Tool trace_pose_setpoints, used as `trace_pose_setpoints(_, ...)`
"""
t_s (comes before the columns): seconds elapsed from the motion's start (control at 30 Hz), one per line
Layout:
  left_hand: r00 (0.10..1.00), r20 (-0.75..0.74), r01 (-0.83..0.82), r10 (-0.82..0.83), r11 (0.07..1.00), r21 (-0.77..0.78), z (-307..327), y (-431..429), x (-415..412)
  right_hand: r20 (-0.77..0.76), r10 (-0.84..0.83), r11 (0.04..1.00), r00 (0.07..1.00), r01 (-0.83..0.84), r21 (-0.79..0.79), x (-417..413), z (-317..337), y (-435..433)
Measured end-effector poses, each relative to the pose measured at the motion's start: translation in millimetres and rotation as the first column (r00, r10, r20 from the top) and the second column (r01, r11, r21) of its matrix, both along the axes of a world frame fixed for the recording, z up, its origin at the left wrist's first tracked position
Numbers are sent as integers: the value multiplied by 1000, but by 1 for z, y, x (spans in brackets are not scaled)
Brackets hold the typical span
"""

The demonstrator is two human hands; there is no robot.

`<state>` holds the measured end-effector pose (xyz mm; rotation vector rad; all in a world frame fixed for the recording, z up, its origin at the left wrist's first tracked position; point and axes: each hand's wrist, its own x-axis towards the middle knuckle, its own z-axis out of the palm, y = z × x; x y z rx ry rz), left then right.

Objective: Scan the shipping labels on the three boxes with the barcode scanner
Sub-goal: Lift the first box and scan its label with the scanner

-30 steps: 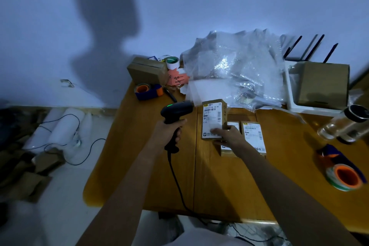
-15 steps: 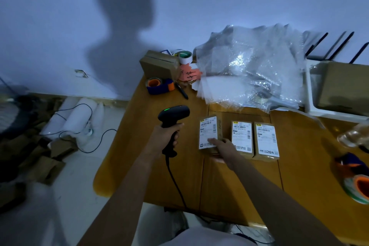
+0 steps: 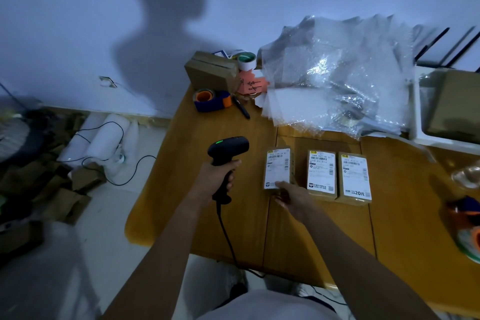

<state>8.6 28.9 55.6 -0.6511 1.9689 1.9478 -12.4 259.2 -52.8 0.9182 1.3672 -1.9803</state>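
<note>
Dim, bluish light; the person's shadow on the wall [image 3: 78, 21]; blurred edges.

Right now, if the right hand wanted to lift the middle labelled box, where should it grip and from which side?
Probably across the middle box's short near and far ends, coming from above. Its long sides sit close to the right box and the left box, leaving little finger room, and the label faces up.

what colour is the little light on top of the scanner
Green, on the black barcode scanner, seen in the head view.

"20元" on the rightmost box's label [image 3: 356, 176]; other print illegible
</note>
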Motion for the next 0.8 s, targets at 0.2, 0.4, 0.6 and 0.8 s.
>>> trace_pose_setpoints(0.2, 1000, 6, 21, -21, 1000, 2, -4, 1, 3, 7, -30, 999, 1000, 31, -13, 2, -9, 6)
trace_pose_setpoints(0.4, 999, 34, 20, -20, 1000, 1, -6, 6, 1, 26, -42, 999, 999, 42, 8, 4, -9, 5)
trace_pose_setpoints(0.6, 999, 31, 37, -38, 999, 10, -5, 10, -1, 55, -52, 999, 997, 52, 4, 6, -9, 8)
trace_pose_setpoints(0.8, 998, 37, 49, -49, 999, 5, -2, 15, -3, 65, -53, 999, 997, 52, 3, 5, -7, 12)
